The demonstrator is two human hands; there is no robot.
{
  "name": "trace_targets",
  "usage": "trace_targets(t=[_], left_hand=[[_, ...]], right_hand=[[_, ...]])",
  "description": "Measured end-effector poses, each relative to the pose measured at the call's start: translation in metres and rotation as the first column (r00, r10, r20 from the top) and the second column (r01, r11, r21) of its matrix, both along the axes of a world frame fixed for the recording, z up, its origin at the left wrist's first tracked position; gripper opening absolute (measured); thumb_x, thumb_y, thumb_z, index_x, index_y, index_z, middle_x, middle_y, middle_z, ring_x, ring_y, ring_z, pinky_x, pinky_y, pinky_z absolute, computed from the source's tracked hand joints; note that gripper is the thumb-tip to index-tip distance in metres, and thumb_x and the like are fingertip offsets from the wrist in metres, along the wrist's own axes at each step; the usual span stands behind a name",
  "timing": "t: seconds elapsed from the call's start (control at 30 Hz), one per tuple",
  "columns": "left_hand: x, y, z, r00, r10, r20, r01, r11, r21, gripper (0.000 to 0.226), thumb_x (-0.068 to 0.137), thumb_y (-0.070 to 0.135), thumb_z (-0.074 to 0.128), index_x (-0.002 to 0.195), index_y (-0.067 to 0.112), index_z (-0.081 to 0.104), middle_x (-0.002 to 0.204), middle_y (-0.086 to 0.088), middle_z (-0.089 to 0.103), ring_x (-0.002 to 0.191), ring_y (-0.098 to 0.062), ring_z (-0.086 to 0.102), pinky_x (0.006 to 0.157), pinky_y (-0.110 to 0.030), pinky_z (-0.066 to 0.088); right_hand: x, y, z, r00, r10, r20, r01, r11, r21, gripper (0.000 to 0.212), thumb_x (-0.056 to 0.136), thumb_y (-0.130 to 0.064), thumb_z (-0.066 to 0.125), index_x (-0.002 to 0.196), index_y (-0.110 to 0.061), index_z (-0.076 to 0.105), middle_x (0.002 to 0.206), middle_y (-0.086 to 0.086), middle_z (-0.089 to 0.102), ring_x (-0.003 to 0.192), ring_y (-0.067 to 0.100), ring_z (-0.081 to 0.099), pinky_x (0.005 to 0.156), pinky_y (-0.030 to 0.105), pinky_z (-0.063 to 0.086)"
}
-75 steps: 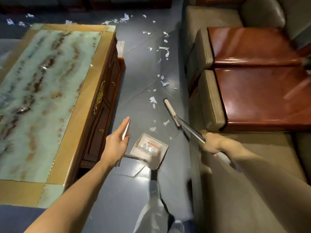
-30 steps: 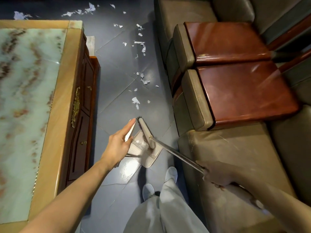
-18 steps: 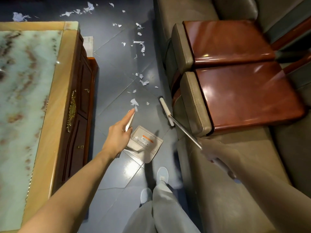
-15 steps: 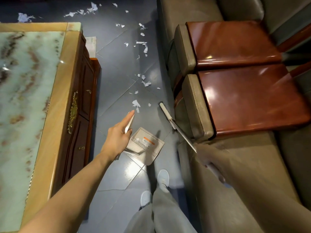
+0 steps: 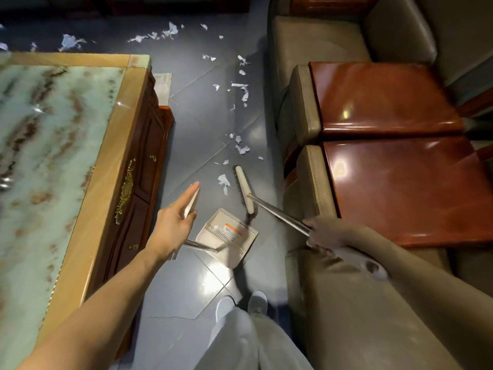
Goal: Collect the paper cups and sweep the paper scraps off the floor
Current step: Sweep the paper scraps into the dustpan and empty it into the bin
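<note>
Now my broom head (image 5: pixel 244 189) points away from me, nearer the dustpan (image 5: pixel 226 236) than before; left hand (image 5: pixel 174 222) grips dustpan, right hand (image 5: pixel 324 232) broom pole (image 5: pixel 277 216)

White torn paper scraps (image 5: pixel 223 182) lie strewn along the dark tiled floor (image 5: pixel 192 124), the nearest just left of the broom (image 5: pixel 244 189). Its cream, dark-bristled head rests on the floor. A cream dustpan (image 5: pixel 229 236) with comb teeth and an orange label sits just beside it.

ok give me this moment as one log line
phase: sweeping | left grip: holds dustpan by handle | right grip: holds broom | scraps beside broom head | cups: not in view
</note>
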State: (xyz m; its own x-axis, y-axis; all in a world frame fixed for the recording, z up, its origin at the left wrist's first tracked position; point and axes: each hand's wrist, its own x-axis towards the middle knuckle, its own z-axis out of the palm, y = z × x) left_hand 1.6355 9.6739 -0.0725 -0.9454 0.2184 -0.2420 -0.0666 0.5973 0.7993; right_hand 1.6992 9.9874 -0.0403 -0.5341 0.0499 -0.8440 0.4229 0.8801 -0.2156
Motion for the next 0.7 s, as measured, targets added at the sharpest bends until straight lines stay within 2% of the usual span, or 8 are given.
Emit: trace_targets(t=[0.07,0.13,0.27,0.37,0.47,0.53,0.6,0.7], left_hand=[[-0.011,-0.005,0.005,0.999,0.035,-0.024,-0.035,0.999,0.013,0.066,0.094,0.003,0.054,0.137,0.048,0.034,0.149,-0.001,0.040,0.137,-0.024,0.035,0.096,-0.019,0.027],[-0.024,-0.010,0.007,0.997,0.064,-0.045,-0.064,0.998,0.006,0.066,0.094,0.002,0.054,0.137,0.048,0.034,0.150,0.001,0.038,0.138,-0.022,0.033,0.098,-0.015,0.024],[-0.062,-0.021,-0.006,0.988,0.146,-0.042,-0.147,0.989,-0.028,0.065,0.095,0.003,0.053,0.142,0.043,0.033,0.151,0.003,0.036,0.136,-0.021,0.034,0.078,0.007,0.024],[-0.084,-0.028,-0.007,0.985,0.168,-0.043,-0.167,0.986,0.014,0.064,0.095,0.003,0.052,0.141,0.045,0.034,0.148,0.013,0.034,0.137,-0.012,0.028,0.099,-0.011,0.025],[-0.118,-0.044,-0.009,0.983,0.177,-0.050,-0.176,0.984,0.024,0.065,0.095,0.002,0.052,0.139,0.046,0.034,0.142,0.021,0.032,0.130,0.000,0.023,0.101,-0.006,0.018],[-0.138,-0.047,-0.010,0.985,0.171,-0.038,-0.169,0.984,0.054,0.066,0.094,0.000,0.053,0.139,0.044,0.036,0.141,0.019,0.034,0.127,0.008,0.028,0.091,0.007,0.021],[-0.154,-0.046,-0.012,0.985,0.173,-0.026,-0.171,0.982,0.080,0.066,0.093,-0.003,0.053,0.140,0.040,0.038,0.143,0.014,0.036,0.109,0.027,0.038,0.078,0.010,0.028],[-0.176,-0.040,-0.013,0.985,0.171,-0.005,-0.169,0.979,0.110,0.067,0.093,-0.003,0.052,0.140,0.041,0.037,0.142,0.010,0.039,0.090,0.038,0.036,0.072,0.010,0.028]], right_hand=[[-0.026,-0.001,0.002,0.998,0.036,-0.056,-0.035,0.999,0.031,0.024,0.090,-0.008,0.050,0.114,-0.006,0.053,0.079,0.006,0.064,0.050,0.013,0.057,0.042,0.020,0.041],[-0.051,-0.007,-0.001,0.991,0.088,-0.101,-0.080,0.994,0.075,0.033,0.091,-0.010,0.051,0.124,-0.009,0.052,0.100,0.012,0.067,0.072,0.021,0.066,0.055,0.024,0.044],[-0.094,-0.024,-0.029,0.982,0.158,-0.105,-0.140,0.977,0.162,0.049,0.096,-0.008,0.045,0.143,-0.004,0.033,0.128,0.016,0.056,0.111,0.031,0.059,0.080,0.030,0.046],[-0.108,-0.028,-0.051,0.983,0.168,-0.081,-0.149,0.969,0.197,0.057,0.099,-0.009,0.037,0.152,-0.004,0.014,0.138,0.019,0.049,0.121,0.033,0.054,0.095,0.035,0.045],[-0.133,-0.044,-0.070,0.981,0.190,-0.035,-0.180,0.963,0.199,0.051,0.100,-0.011,0.038,0.148,0.000,0.024,0.137,0.019,0.049,0.120,0.032,0.054,0.092,0.033,0.045],[-0.140,-0.058,-0.074,0.985,0.172,0.006,-0.171,0.973,0.157,0.047,0.097,-0.013,0.044,0.142,-0.005,0.035,0.128,0.018,0.055,0.114,0.032,0.058,0.083,0.032,0.045],[-0.141,-0.066,-0.071,0.983,0.174,0.064,-0.179,0.980,0.086,0.048,0.095,-0.015,0.046,0.142,-0.010,0.036,0.125,0.017,0.058,0.108,0.030,0.062,0.077,0.030,0.046],[-0.139,-0.062,-0.054,0.974,0.174,0.143,-0.179,0.984,0.019,0.052,0.095,-0.017,0.045,0.146,-0.016,0.035,0.120,0.011,0.062,0.077,0.015,0.063,0.066,0.024,0.050]])
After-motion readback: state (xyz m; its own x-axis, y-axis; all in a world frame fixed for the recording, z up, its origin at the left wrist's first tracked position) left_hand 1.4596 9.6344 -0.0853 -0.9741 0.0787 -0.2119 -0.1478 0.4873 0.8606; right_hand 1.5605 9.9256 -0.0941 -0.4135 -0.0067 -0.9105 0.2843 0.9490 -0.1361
